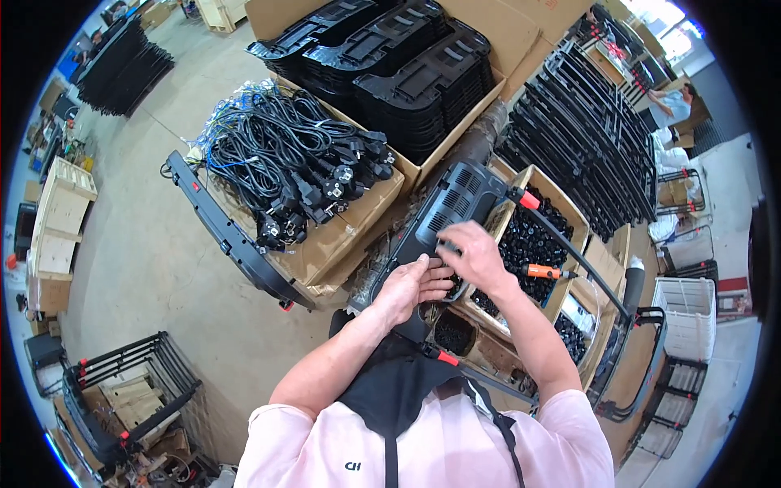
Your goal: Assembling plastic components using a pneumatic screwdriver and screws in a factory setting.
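Observation:
In front of me lies a black plastic housing with vent slots. Over its near end is my left hand, palm turned partly up and fingers stretched to the right; I make out nothing held in it. Just beyond, my right hand has its fingertips bent together beside the left thumb, above the housing's dark surface. Whatever small thing those fingertips may hold is hidden. Right of the right hand, a wooden box holds many small black parts. An orange-and-black power screwdriver lies across it.
Bundled black power cords with plugs lie on a carton at left, beside a long black curved frame part. Stacked black plastic covers fill a carton behind. Black metal frames stand at right; a red-tipped bar crosses the box.

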